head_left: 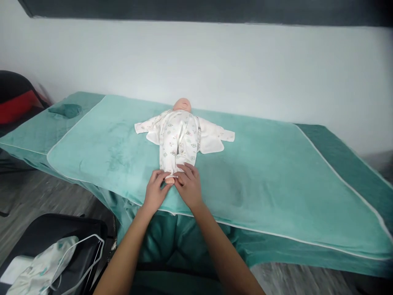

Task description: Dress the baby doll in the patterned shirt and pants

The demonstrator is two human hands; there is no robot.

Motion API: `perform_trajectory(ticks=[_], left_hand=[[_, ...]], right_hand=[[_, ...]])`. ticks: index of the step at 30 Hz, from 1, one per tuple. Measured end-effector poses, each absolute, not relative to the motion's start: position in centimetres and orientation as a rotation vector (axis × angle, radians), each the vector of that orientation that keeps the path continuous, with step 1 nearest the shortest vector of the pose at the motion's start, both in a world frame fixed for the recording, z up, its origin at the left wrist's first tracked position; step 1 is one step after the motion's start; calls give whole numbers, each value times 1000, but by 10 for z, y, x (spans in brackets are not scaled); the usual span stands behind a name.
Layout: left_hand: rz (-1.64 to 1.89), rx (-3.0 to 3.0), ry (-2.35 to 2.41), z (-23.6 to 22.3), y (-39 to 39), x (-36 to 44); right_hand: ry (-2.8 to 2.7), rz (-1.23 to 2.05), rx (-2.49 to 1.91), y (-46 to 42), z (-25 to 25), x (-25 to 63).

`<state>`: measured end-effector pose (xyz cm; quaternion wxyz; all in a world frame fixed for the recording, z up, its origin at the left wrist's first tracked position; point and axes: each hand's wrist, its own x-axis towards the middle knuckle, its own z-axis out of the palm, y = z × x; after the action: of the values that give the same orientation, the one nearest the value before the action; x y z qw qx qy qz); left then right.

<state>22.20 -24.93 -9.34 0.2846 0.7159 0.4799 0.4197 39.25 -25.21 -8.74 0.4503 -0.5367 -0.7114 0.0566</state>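
A baby doll (pixel 181 104) lies on its back on a teal blanket (pixel 258 184), dressed in white patterned sleepwear (pixel 178 141) with the sleeves spread out to both sides. My left hand (pixel 155 191) pinches the hem of the doll's left-side trouser leg, where a foot (pixel 170 180) peeks out. My right hand (pixel 188 185) grips the hem of the other leg, fingers curled over the cloth. Both hands meet at the doll's feet near the bed's front edge.
The bed stands against a white wall. A folded teal cloth (pixel 65 110) lies at the far left of the bed. A black bin (pixel 58 241) at lower left holds patterned cloth and a white hanger (pixel 89 254). A dark chair with red fabric (pixel 15 104) stands at left.
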Motion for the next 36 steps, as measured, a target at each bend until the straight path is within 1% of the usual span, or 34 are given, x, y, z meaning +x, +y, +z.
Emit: perform_trajectory(ticks=[4,8,11,14,18,23,28,33,36], left_hand=[[1187,1915,1217,-90,-249,222],[1327,1941,1179,-93,-248,221],[1422,1966,1181,-100,-249,219],[1443,1971,1254,-107,-254,217],[1318,2126,1372,-106,-266,223],[1099,2483,1357,-86,-272,245],[885,2659,1334,-68,-257,257],[859,2692,1293,-56,-244,256],[873,2672,1267,-52,-243,258]], right_hand=[[-1682,275,-1228,-252,-87,401],[-1724,443,-1087,-253,-85,415],[-1762,442,-1046,-254,-84,419],[-1754,410,-1024,-257,-85,418],[-1676,386,-1099,-275,-95,416],[-1439,374,-1355,-295,-110,415],[-1418,463,-1535,-284,-104,416],[-1482,460,-1535,-268,-94,419],[-1409,496,-1509,-265,-93,420]])
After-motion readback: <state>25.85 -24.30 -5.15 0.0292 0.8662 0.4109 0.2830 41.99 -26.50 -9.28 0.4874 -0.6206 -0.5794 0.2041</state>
